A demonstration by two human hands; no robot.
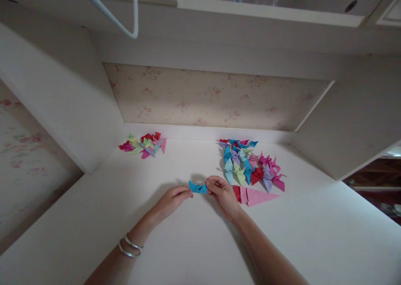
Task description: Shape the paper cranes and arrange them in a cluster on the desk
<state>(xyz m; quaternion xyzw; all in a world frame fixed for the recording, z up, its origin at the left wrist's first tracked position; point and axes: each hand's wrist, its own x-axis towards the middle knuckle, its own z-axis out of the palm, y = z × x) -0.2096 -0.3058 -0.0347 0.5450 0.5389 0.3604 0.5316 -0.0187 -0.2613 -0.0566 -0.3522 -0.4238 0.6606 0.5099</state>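
From the head view, with the blue folded paper (198, 188) as the middle of the dial, I see both hands busy with that one small piece. The left hand (174, 196), just short of nine o'clock, has its thumb and fingers closed on the left end, where a point sticks up. The right hand (222, 194), at three, pinches the other end between thumb and fingers. So the piece is stretched out between the two, over the white tabletop (188, 243); I can't tell whether its underside touches. Two silvery bangles (130, 247) circle the left wrist, out between seven and eight.

At ten o'clock, near the back edge, lies a small loose heap of folded papers (145, 145) in red, pink, pale green and lilac. A larger crowd of bird-like paper shapes (239, 164) fills two o'clock, packed close together in blue, lilac, green, red and magenta. Below it, at three and just past the right hand, some flat pink and red folded pieces (258, 196) overlap, the pink tip pointing outward. Straight up at twelve is a flowered wall panel (194, 93), and toward eleven, high up, a pale bent rod (134, 26) hangs down.
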